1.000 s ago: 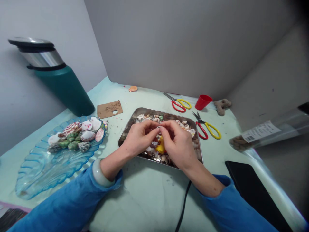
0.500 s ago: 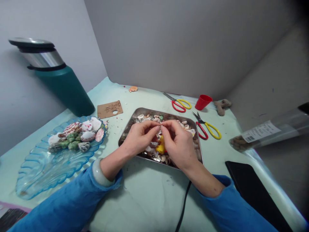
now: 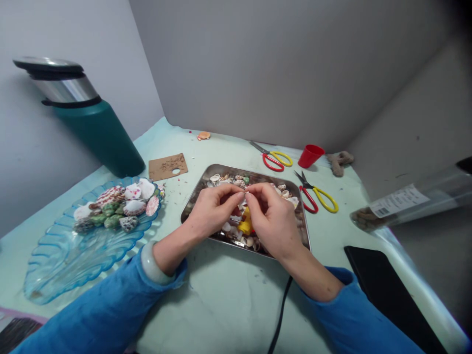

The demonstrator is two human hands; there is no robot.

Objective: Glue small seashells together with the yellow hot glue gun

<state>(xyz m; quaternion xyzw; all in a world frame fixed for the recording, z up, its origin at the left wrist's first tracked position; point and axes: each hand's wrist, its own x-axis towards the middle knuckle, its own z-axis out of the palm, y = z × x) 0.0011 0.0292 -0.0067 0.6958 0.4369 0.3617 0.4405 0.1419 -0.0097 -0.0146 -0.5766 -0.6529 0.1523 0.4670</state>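
"What is nearest?"

"A black cable [image 3: 281, 314] on the pale green surface [image 3: 210, 295], with a flat black object [image 3: 387, 295] to the right. On the left lies a clear blue dish [image 3: 84, 253] with shells [image 3: 134, 207] heaped toward its far end."

"And the hands?"

"The left hand [image 3: 210, 209] and right hand [image 3: 276, 221] meet above the metal tray [image 3: 303, 231], thumbs and forefingers pinched."

"On what?"

"Each grip is narrow, closed on a small item [image 3: 245, 191] between the fingertips. It's too small to identify. More shells and a yellow piece [image 3: 245, 223] lie in the tray below."

"Farther on?"

"Scissors [image 3: 313, 189] with red and yellow handles lie just beside the tray on the right, blades slightly apart. A clear tube [image 3: 416, 199] with a label slants at the far right. Past the dish are a brown card [image 3: 167, 167] and a tilted-looking teal bottle [image 3: 103, 135]."

"At the back?"

"A second pair of scissors [image 3: 275, 158], a red cup [image 3: 310, 156] beside a rough brown piece [image 3: 339, 162], and a small orange piece [image 3: 203, 135]."
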